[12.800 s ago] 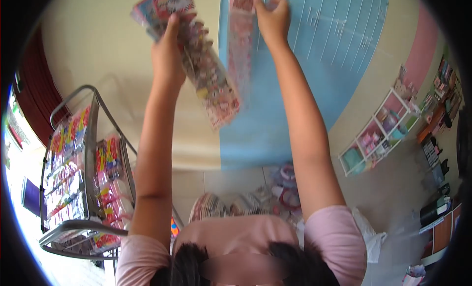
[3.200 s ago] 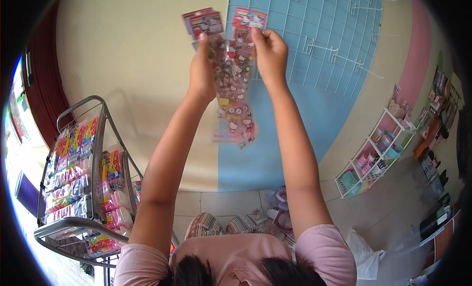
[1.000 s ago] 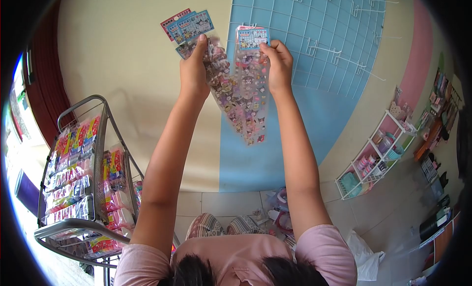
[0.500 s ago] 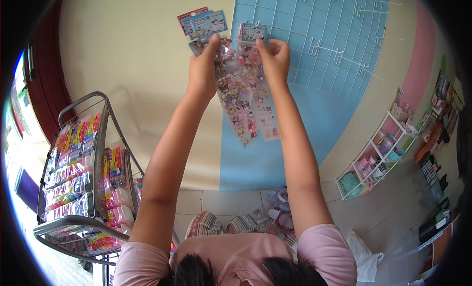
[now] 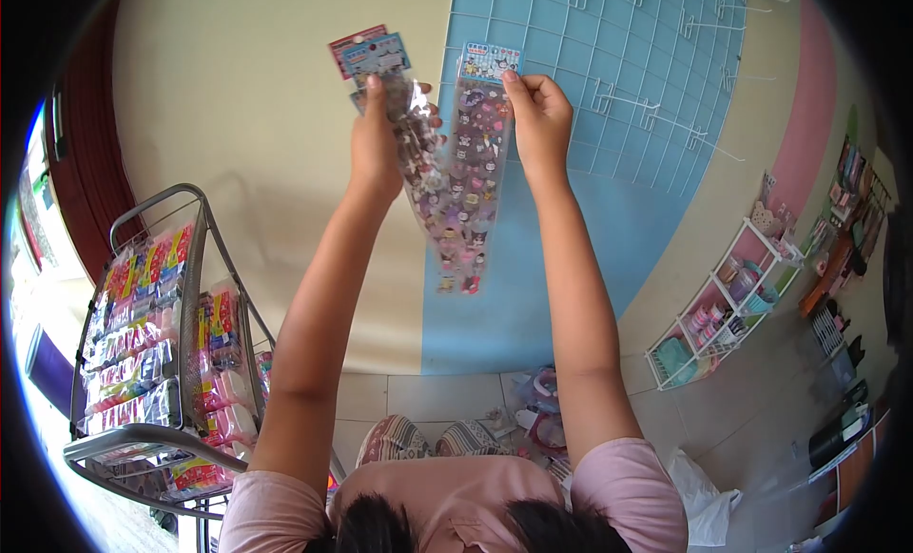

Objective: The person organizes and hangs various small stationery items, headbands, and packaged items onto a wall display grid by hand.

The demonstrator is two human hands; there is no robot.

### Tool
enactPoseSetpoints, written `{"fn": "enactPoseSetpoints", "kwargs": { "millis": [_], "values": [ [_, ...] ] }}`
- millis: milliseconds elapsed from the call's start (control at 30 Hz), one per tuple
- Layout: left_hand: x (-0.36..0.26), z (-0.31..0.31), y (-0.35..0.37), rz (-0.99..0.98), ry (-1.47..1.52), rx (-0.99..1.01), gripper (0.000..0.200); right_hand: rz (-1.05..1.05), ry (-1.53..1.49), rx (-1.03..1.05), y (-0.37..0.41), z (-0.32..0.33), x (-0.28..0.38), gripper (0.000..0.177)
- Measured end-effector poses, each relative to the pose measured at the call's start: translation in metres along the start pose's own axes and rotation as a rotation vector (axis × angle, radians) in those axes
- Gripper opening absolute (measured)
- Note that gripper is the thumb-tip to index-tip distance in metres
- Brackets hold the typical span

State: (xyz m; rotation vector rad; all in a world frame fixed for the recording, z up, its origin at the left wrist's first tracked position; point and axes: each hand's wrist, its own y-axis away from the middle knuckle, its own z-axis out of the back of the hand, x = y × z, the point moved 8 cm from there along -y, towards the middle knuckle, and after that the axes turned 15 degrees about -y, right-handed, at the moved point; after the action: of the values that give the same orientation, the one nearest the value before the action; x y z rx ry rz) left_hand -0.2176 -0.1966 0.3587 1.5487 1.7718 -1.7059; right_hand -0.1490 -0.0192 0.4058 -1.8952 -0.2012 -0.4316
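Note:
My left hand [image 5: 378,144] is closed on a bunch of long clear sticker sheets [image 5: 418,139], thumb across the front. Their header cards, one red and others blue, fan out above the thumb. Between the thumb and fingers of my right hand [image 5: 542,120] is the blue header card of a single sticker sheet [image 5: 480,135], pinched at its right edge. This sheet hangs down, printed with small cartoon characters, and its lower end overlaps the bunch in this view. Behind the header card lies the left edge of a white wire grid [image 5: 542,39].
Several metal hooks [image 5: 628,101] stick out from the grid on the blue wall. At the left stands a grey metal rack [image 5: 195,258] of packaged goods. A white shelf unit [image 5: 675,329] is at the right. On the floor lie a white plastic bag [image 5: 704,501] and packaged items [image 5: 544,429].
My left hand has moved left with its bunch, away from the right hand. The right hand's sheet has turned to face me more squarely, its lower end swinging left.

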Motion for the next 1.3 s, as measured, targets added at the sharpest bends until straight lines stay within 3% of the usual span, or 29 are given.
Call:
{"fn": "enactPoseSetpoints", "kwargs": {
  "millis": [133, 233, 333, 367, 467, 500, 700, 1167, 1300],
  "values": [
    [-0.003, 0.016, -0.007, -0.013, 0.008, -0.135, 0.048, -0.158, 0.010, 0.032, -0.006, 0.010, -0.017, 0.024],
    [-0.008, 0.013, -0.001, 0.008, -0.011, -0.126, 0.038, -0.110, 0.109, -0.049, -0.005, 0.011, -0.025, 0.027],
    [-0.009, 0.002, -0.002, -0.044, -0.041, -0.097, 0.030, 0.777, 0.709, -0.240, 0.021, -0.008, 0.035, 0.030],
    [-0.010, -0.003, -0.002, -0.079, -0.036, -0.089, 0.029, 0.769, 0.610, -0.201, 0.023, -0.010, 0.035, 0.033],
    [-0.006, -0.013, 0.000, -0.084, -0.060, -0.061, 0.027, 0.273, 0.223, 0.152, 0.022, -0.041, 0.022, 0.033],
    [-0.004, -0.016, 0.001, -0.058, -0.067, -0.052, 0.027, 0.085, 0.129, 0.142, 0.023, -0.042, 0.016, 0.030],
    [-0.013, -0.012, 0.009, -0.038, -0.128, -0.047, 0.064, -0.002, -0.069, -0.005, 0.010, -0.013, 0.007, 0.024],
    [-0.009, -0.005, 0.008, -0.015, -0.112, -0.063, 0.041, -0.154, -0.188, -0.112, 0.001, 0.007, -0.020, 0.023],
    [-0.003, -0.003, 0.003, -0.004, -0.064, -0.065, 0.033, -0.220, 0.026, -0.030, 0.000, 0.009, -0.029, 0.021]
  ]
}}
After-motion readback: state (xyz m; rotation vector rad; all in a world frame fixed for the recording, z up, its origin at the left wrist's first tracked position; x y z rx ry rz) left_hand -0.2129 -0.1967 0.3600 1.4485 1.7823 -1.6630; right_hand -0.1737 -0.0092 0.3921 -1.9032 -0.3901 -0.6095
